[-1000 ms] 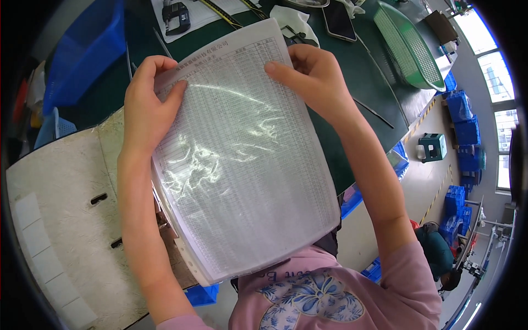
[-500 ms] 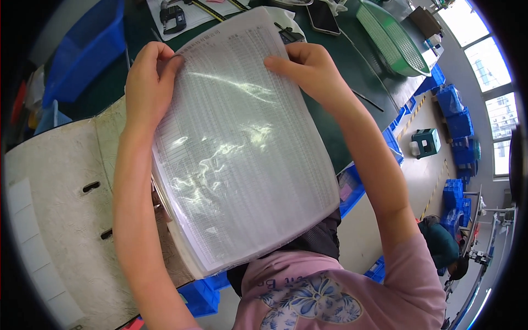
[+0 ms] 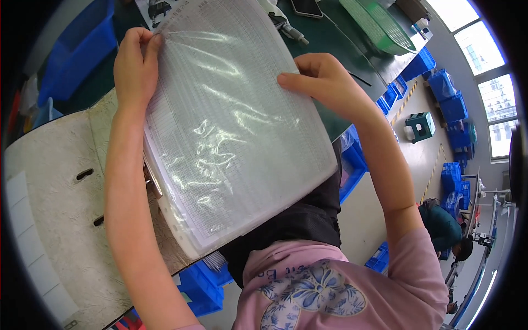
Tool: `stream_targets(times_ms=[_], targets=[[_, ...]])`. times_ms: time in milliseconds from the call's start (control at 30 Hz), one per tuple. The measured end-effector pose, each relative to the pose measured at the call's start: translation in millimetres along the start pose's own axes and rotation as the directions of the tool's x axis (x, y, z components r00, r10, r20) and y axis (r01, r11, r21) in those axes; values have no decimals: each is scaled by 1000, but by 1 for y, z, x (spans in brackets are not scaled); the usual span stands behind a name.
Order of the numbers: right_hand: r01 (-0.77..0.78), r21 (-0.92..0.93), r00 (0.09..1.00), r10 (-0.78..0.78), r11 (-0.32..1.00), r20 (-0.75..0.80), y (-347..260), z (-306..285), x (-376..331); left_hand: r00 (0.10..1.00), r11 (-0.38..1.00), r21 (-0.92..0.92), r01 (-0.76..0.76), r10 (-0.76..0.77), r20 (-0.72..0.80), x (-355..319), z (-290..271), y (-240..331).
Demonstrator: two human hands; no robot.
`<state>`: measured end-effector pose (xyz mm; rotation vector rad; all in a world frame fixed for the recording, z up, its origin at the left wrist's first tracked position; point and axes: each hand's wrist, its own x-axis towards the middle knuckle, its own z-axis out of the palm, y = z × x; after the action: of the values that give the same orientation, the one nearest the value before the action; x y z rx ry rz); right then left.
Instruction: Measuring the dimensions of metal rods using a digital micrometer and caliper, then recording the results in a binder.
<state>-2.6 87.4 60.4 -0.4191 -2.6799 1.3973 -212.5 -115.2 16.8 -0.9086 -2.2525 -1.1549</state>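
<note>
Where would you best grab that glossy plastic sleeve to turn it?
Probably at its free far edge, coming from the top corners, as the left hand and right hand do. The sleeve is limp, and its near-left edge looks bound into the binder.

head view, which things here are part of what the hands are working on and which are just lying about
In hand:
- clear plastic sleeve with a printed sheet, pinched at the top by the left hand, right hand on its right edge
- open ring binder beneath it

Lying about:
- green mesh basket
- phone
- blue bin
- blue crates on the floor
</note>
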Motion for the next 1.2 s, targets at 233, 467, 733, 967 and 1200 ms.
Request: stream_targets(times_ms=[233,467,733,967,1200], targets=[[-45,-48,994,50,998,102,-3,-7,-29,995,999,-13,-39,38,-96,1,-1,-5],[17,127,990,-34,992,137,-10,-11,-48,975,996,-12,-90,86,-206,4,-2,-9],[84,181,975,-119,980,190,-4,-16,-69,960,994,16,-112,112,-256,3,-4,-7],[47,112,976,-69,993,208,-16,-20,-80,963,999,-4,-32,30,-267,1,-9,-1],[99,162,977,-127,982,172,-10,-19,-78,956,1000,1,-1,2,-295,3,-11,-2]])
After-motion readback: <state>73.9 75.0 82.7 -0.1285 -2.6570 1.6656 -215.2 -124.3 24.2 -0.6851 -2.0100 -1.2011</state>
